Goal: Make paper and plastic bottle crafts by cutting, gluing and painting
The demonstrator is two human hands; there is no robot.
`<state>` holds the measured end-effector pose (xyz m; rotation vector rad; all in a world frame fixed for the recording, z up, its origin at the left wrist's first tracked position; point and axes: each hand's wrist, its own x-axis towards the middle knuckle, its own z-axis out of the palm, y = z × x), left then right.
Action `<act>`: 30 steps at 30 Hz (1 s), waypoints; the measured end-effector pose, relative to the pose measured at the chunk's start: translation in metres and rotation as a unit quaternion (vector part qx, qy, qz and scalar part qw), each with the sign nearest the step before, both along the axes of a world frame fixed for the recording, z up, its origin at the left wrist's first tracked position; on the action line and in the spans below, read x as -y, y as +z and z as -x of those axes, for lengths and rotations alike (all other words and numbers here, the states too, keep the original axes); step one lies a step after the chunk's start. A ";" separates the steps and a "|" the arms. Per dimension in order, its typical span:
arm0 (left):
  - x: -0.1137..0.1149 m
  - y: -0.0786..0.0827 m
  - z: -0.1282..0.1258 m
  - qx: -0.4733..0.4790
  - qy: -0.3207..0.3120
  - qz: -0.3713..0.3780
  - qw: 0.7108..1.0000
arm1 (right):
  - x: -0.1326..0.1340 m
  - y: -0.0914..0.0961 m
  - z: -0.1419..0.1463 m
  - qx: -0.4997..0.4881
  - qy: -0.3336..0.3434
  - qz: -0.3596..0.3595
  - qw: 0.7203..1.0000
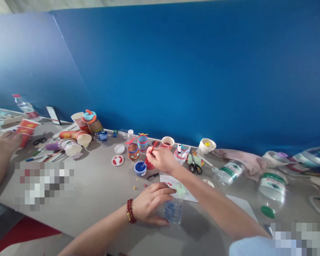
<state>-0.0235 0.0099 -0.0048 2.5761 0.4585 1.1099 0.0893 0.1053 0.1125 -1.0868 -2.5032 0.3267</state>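
Note:
My right hand (162, 160) pinches a red paintbrush (154, 146). Its tip reaches down at the jar of blue paint (140, 172); whether it touches the paint I cannot tell. A red pot (149, 164) is partly hidden behind that hand. Nearer to me, my left hand (153, 202), with a beaded bracelet (130, 211) at the wrist, is wrapped around the side of a clear plastic bottle (173, 212) streaked with blue. Behind the bottle lies a sheet of paper (192, 194) with green and red paint marks. A dark marker (153, 176) lies beside the blue jar.
Along the blue wall stand decorated jars (142, 143), a paper cup (168, 142) and a white cup (206, 146). Black scissors (195, 168) and plastic bottles (230, 172) lie to the right. At far left, another person's hand (6, 144) is at red paper cups (26, 131).

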 end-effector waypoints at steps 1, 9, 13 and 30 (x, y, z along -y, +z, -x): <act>0.000 0.000 0.000 0.000 -0.002 0.001 1.000 | 0.000 0.000 0.000 -0.003 -0.001 0.002 1.000; 0.000 0.002 0.001 0.000 -0.003 0.012 1.000 | -0.003 -0.004 -0.001 -0.048 -0.001 0.024 0.999; -0.001 0.002 0.002 0.005 -0.002 0.022 1.000 | -0.004 -0.002 -0.005 -0.089 -0.005 0.036 0.995; -0.004 -0.003 0.003 0.165 0.093 0.125 0.974 | 0.114 -0.018 -0.184 -0.629 -0.189 0.169 0.735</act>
